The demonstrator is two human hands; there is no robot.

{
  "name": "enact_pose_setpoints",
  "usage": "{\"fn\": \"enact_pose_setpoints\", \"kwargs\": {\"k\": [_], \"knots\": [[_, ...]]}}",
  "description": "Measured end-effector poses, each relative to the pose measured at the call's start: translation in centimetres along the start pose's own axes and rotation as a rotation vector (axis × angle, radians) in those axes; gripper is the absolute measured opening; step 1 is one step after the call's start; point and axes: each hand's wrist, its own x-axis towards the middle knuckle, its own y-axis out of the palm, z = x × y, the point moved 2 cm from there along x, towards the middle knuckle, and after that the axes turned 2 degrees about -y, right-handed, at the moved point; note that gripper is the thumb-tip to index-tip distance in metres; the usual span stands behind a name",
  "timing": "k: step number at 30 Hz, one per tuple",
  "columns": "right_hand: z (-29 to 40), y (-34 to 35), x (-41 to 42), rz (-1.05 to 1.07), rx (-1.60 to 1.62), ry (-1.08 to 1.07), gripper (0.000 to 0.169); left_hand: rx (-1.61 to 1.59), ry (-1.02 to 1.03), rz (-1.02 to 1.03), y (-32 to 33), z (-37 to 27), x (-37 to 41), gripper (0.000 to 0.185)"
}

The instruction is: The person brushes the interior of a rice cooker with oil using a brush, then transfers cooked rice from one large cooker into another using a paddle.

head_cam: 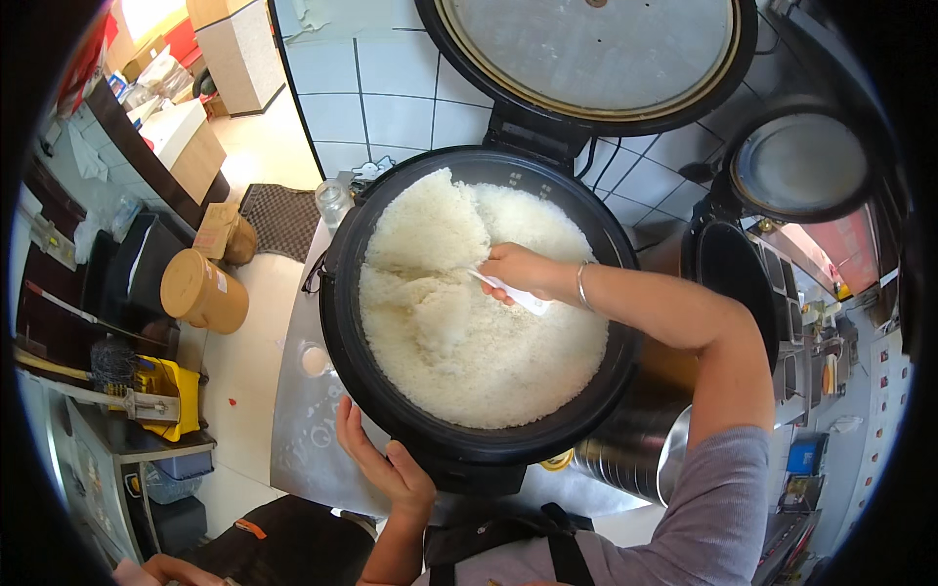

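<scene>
Cooked white rice [506, 366] fills a large black rice cooker [333, 351] in front of me. My right hand [516, 272] grips the handle of a white rice paddle [524, 297] over the middle of the rice; the paddle's blade is mostly hidden. A thick slab of rice [429, 220] rises on the left beside that hand, with a hollow and a loose lump below it. Near the cooker's lower left rim, my left hand [385, 458] has its fingers apart and holds nothing; whether it touches the cooker I cannot tell. The cooker's round lid [586, 58] stands raised behind.
The cooker stands on a metal table [315, 432]. A glass jar [333, 201] is by its upper left rim. At the right is a second cooker with a raised lid [802, 165]. A lidded tan bucket [205, 293] and yellow mop bucket [172, 399] stand left; another person's arm [179, 570] shows lower left.
</scene>
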Motion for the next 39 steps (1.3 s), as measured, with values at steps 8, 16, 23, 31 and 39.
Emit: {"fn": "enact_pose_setpoints", "kwargs": {"k": [8,16,23,31,39], "knots": [[0.6,-2.3,-2.5,-0.009,-0.356,0.228,0.036,0.005,0.025,0.0,0.0,0.1,0.1,0.048],[-0.7,0.1,-0.8,-0.203,-0.288,0.049,0.04,0.016,0.054,0.014,-0.1,0.0,0.3,0.045],[-0.6,1.0,-0.6,-0.168,-0.11,-0.015,0.035,0.002,0.06,0.003,-0.2,0.2,0.1,0.043],[-1.1,-0.4,-3.6,-0.134,-0.02,-0.146,0.03,0.007,0.054,-0.01,0.2,0.0,-0.1,0.042],[-2.2,-0.9,-7.6,-0.293,-0.109,-0.124,0.029,0.031,0.053,-0.041,-0.1,-1.1,0.0,0.04]]}}
